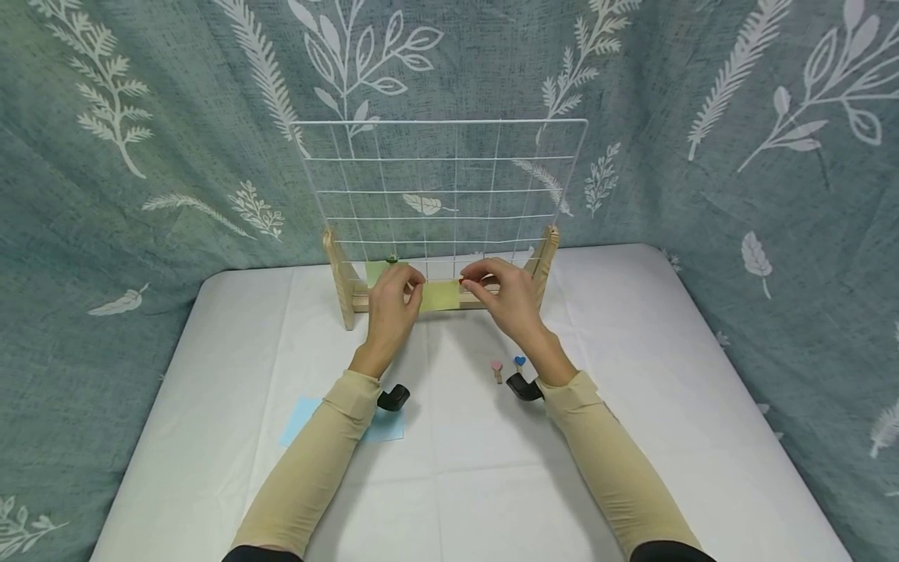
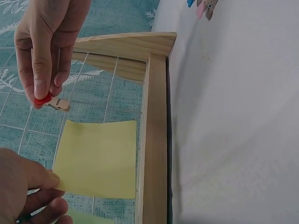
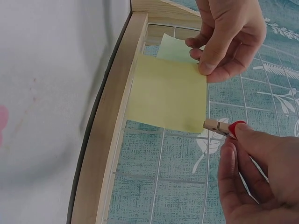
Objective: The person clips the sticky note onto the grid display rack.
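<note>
My left hand [image 1: 395,306] pinches a corner of a yellow sticky note [image 2: 98,161] between thumb and fingers, against the lower part of a white wire grid [image 1: 441,191]. My right hand [image 1: 507,300] pinches a small wooden clothespin [image 3: 216,126] by its red end [image 3: 237,129]. In the right wrist view the clothespin's tip is right at the note's corner. A green sticky note [image 1: 375,271] hangs on the grid left of the yellow one, with a dark green clip [image 1: 392,260] at its top, partly hidden by the left hand.
The grid stands in a wooden base [image 1: 342,281] on a white-covered table [image 1: 232,375]. Blue paper [image 1: 384,426] lies under the left forearm. A pink heart clothespin [image 1: 497,370] and a blue heart clothespin [image 1: 520,362] lie near the right wrist. A patterned curtain [image 1: 175,140] hangs behind.
</note>
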A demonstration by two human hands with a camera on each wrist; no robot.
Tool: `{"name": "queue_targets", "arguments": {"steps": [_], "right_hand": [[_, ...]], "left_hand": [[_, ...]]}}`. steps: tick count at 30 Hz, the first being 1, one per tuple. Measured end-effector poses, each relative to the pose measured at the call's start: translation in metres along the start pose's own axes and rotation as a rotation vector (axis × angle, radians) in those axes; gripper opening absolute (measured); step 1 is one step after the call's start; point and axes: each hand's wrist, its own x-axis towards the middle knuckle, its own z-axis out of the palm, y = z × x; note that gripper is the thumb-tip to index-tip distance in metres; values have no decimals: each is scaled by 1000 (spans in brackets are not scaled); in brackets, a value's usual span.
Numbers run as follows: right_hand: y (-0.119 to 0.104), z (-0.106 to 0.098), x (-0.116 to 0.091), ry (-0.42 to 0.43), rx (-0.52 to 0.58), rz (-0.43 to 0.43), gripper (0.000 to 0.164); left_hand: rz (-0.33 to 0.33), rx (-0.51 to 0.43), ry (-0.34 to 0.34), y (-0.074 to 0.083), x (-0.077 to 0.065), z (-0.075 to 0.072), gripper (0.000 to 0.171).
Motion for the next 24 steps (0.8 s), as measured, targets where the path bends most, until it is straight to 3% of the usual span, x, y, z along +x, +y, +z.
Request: {"name": "queue_targets", "arguments": {"steps": [10, 24], "right_hand": [[-2, 1, 3, -35, -15, 10, 16], [-1, 7, 15, -23, -82, -54, 14]], "left_hand": [[-31, 19, -25, 0, 3, 3, 10], [-26, 14, -10, 3, 9, 8, 9]]}}
